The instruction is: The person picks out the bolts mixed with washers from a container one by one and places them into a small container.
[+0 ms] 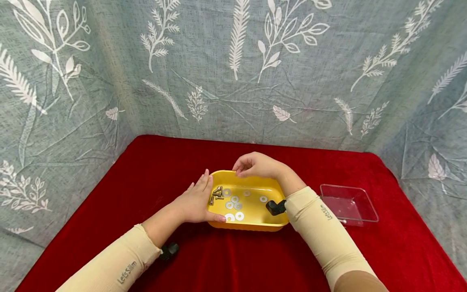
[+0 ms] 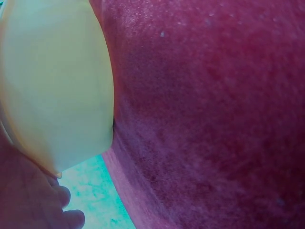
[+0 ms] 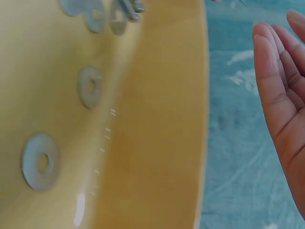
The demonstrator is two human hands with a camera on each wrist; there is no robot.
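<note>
A yellow plastic bin [image 1: 255, 219] sits on the table in the head view. Flat metal washers [image 1: 234, 199] lie scattered over its floor, and several socket-head screws [image 1: 217, 195] are heaped at its left end. My left hand [image 1: 195, 201] rests on that left end, fingers extended along it and thumb over the near rim. At the far rim, my right hand [image 1: 257, 165] hovers with loosely bent fingers and nothing visible in them. The right wrist view shows the fingers [image 3: 274, 71] apart from the bin wall [image 3: 157, 119], with a washer [image 3: 41, 162] inside.
To the right stands a clear plastic box [image 1: 348, 202], partly behind the right sleeve [image 1: 324, 231], with a small shiny piece near its front. A red cloth [image 1: 175, 162] covers the table. Grey-green leaf-patterned curtains [image 1: 219, 81] hang behind and at both sides.
</note>
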